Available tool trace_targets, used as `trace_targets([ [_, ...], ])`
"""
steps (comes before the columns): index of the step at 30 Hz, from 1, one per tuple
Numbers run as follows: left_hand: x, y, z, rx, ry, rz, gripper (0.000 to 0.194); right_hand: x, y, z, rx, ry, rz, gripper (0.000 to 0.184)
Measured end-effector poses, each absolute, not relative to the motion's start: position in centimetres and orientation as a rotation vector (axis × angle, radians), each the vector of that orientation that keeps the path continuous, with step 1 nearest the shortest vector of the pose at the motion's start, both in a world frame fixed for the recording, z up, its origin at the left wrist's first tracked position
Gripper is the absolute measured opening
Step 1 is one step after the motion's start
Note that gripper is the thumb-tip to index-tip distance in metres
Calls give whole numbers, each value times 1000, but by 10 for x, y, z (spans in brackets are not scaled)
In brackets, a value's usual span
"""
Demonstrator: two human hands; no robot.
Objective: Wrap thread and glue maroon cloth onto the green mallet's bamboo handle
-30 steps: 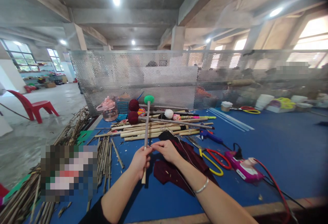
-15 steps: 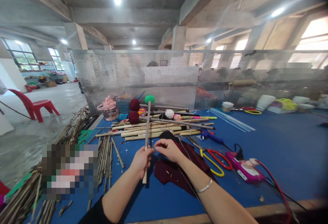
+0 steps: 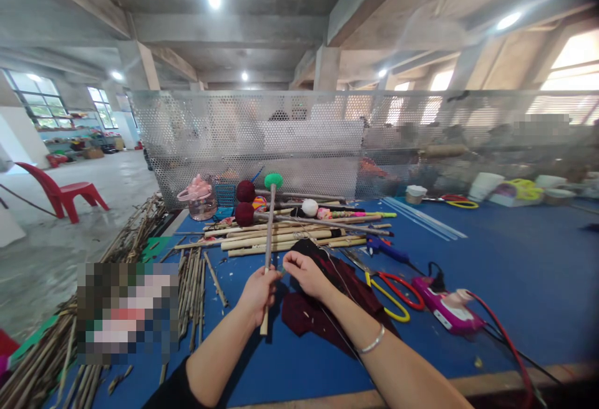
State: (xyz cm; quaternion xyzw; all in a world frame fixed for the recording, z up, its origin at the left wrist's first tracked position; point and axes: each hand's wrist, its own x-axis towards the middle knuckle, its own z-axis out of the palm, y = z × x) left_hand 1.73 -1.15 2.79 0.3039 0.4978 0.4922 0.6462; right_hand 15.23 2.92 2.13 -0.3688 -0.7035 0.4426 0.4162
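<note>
My left hand (image 3: 258,293) is wrapped round a mallet (image 3: 270,228), whose stick is wound in grey above a bare wooden lower end. Its green ball head (image 3: 274,180) points away from me, raised over the table. Close beside the stick, my right hand (image 3: 306,273) is closed in a pinch. A small greyish strip seems to run between the fingertips of both hands, too small to name. Dark maroon cloth (image 3: 299,315) lies under my right wrist, with a thin cord crossing it.
Bare sticks (image 3: 253,249) and mallets with maroon heads (image 3: 244,214) lie beyond my hands. To the right are scissors (image 3: 395,300), a blue glue gun (image 3: 386,249) and a purple power strip (image 3: 447,309) with cords. Twigs (image 3: 191,290) lie left. A perforated metal screen (image 3: 253,128) stands behind.
My right hand has shifted very slightly right, away from the stick. The left hand and mallet have stayed in place.
</note>
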Motion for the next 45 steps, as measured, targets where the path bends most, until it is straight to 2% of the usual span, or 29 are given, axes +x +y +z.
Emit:
trace_targets([
  [10, 16, -10, 25, 726, 1104, 1112, 41, 154, 31, 18, -892, -1810, 1130, 18],
  [17, 17, -11, 25, 749, 1151, 1092, 35, 155, 31, 19, -918, -1899, 1093, 13],
  [21, 19, -11, 27, 766, 1170, 1076, 34, 150, 29, 18, -908, -1926, 1073, 17],
  [30, 17, -12, 28, 762, 1146, 1083, 28, 142, 20, 16, -849, -1592, 1622, 27],
  [39, 19, -14, 34, 750, 1124, 1099, 30, 145, 23, 11, -769, -1349, 1862, 31],
  [45, 19, -13, 29, 752, 1121, 1108, 28, 148, 27, 17, -791, -1326, 1805, 34],
])
